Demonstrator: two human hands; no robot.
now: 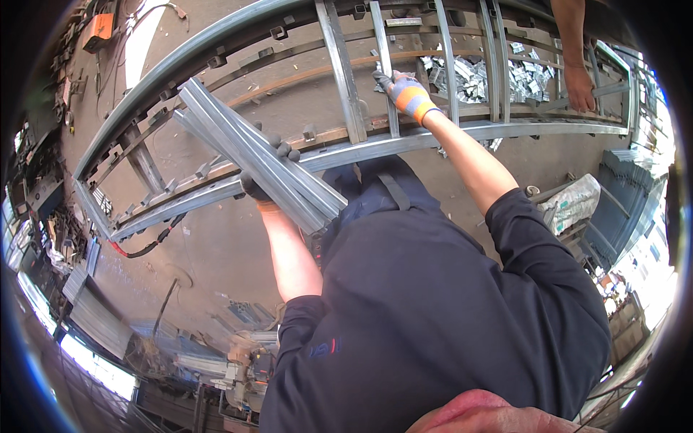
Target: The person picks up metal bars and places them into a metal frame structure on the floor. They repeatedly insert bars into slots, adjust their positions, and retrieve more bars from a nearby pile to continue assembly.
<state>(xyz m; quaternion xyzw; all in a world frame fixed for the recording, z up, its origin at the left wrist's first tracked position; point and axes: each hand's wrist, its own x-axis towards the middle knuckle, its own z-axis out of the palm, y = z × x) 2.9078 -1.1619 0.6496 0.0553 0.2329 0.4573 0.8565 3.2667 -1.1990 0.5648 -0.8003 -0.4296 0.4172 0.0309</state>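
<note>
My left hand (263,189), in a glove with dark fingertips, is wrapped round a bundle of long silvery metal profiles (253,151). The bundle slants across the near side of a large metal frame (462,133), partly hiding it. To the right, my right hand (410,97), in an orange and grey glove, grips an upright metal crossbar (385,54) that spans the frame. Its dark fingertips close over the bar. Other crossbars (339,72) stand on both sides of that one.
A bare hand of another person (580,88) is at the frame's right end. Small metal pieces (469,78) lie heaped beyond the near rail. An orange box (97,32) sits far left. Stacked metal sheets (624,195) stand at right, and a red-black cable (148,249) hangs at left.
</note>
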